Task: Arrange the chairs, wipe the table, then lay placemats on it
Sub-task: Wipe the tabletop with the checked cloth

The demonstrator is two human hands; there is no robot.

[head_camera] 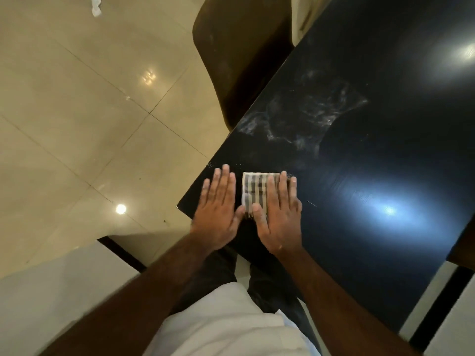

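While the folded cloth (254,186) lies flat near the table's close corner, the right hand (279,222) presses down on it with straight, spread fingers and the thumb laid on its near edge, nothing curled round it. The left hand (218,214) rests flat on the bare table (372,150) just beside the cloth, fingers straight too, its thumb tip at or touching the cloth's near-left corner (I cannot tell which). The cloth looks soft, thin and light, a small rectangle in pale and grey stripes, folded into layers. It should slide easily over this top under a flat palm, but being limp it is likely to bunch or unfold if pushed from one edge, so the sound hold is broad pressure over its middle, or a pinch across a folded edge to lift it. The table is nearly black, smooth and glossy enough to mirror the lights, with straight edges and a square corner. A chalky whitish smear (308,111) spreads farther off, so that part looks not yet wiped. Against the table's edge there stands a brown chair (239,47) with a rounded, dull, dusty-looking shell. Beneath lies a floor (77,98) of large polished beige tiles, with a crumpled white scrap (96,6) on it well apart.
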